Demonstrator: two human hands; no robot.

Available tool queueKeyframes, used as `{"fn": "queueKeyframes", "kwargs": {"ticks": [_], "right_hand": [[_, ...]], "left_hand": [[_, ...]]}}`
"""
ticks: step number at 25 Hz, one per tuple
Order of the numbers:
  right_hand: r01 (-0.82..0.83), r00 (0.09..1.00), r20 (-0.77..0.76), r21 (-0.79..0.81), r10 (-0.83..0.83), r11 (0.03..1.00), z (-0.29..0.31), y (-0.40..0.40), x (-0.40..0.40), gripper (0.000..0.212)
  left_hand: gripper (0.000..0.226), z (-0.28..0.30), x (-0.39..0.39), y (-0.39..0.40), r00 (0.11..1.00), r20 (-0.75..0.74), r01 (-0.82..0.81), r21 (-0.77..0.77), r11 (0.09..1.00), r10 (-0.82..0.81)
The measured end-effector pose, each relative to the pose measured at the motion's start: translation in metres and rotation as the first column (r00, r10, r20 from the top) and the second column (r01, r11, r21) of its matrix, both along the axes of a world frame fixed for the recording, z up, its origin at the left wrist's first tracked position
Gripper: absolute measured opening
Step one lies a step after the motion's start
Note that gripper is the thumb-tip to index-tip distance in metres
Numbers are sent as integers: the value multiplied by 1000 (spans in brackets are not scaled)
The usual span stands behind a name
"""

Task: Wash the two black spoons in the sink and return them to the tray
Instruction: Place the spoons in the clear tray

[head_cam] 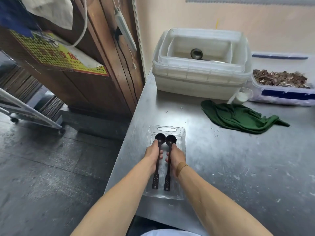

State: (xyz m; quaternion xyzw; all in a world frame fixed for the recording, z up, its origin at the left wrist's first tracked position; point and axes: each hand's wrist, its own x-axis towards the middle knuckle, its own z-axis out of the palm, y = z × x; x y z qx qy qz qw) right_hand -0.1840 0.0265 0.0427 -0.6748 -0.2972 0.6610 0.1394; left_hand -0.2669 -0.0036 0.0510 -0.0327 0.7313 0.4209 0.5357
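left hand (152,155): fingers curled around the handle of the left spoon (157,160), grip sits just below the bowl, thumb side up near the bowl
right hand (176,157): fingers wrapped around the handle of the right spoon (168,163), same grip point just under the bowl; tan band on the wrist
spoons: both black, side by side, parallel, bowls pointing away from the person, perforated handle ends toward the person; round bowls nearly touching each other
lift state: cannot tell whether the spoons rest on the tray or sit slightly above it
tray (180,193): clear plastic, rectangular, handle slot at far end, lies flat on the steel counter (238,167) close to its left edge; both spoons are within its outline
counter surface: scratched, a few water drops between tray and cloth
green cloth (238,118): crumpled, far right of the tray, well apart from it
white tubs (199,79): stacked, at the far end of the counter against the wall; a dark round object lies in the top one
small white cup (242,96): tipped, just beside the tubs, touching the edge of the cloth
clear container (281,94): blue clips, holds brown dried bits, far right
left of counter: wooden cabinet (85,79) with yellow sticker, dark wet-looking floor
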Motion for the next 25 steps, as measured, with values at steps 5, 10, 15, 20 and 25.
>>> {"fn": "queueKeyframes", "kwargs": {"ticks": [5, 10, 15, 20, 25], "right_hand": [[69, 996, -42, -85, -73, 994, -12, 0, -1, 47], [28, 999, 43, -57, -26, 998, -21, 3, -2, 49], [-60, 987, 146, -13, 61, 998, -18, 3, -5, 51], [-121, 972, 206, 36, 111, 992, -17, 1, -4, 55], [-217, 948, 260, 102, 184, 971, -13, -3, -3, 52]], "left_hand": [[40, -13, -4, -1, 998, 38, 54, -42, 998, -52], [46, -24, -2, 2, 992, 11, 130, -48, 990, -130], [53, -26, -1, 0, 953, -134, 256, -115, 960, -271], [49, -27, 0, 2, 949, -170, 252, -105, 962, -267], [49, -22, 3, 0, 939, -198, 265, -98, 959, -280]]}}
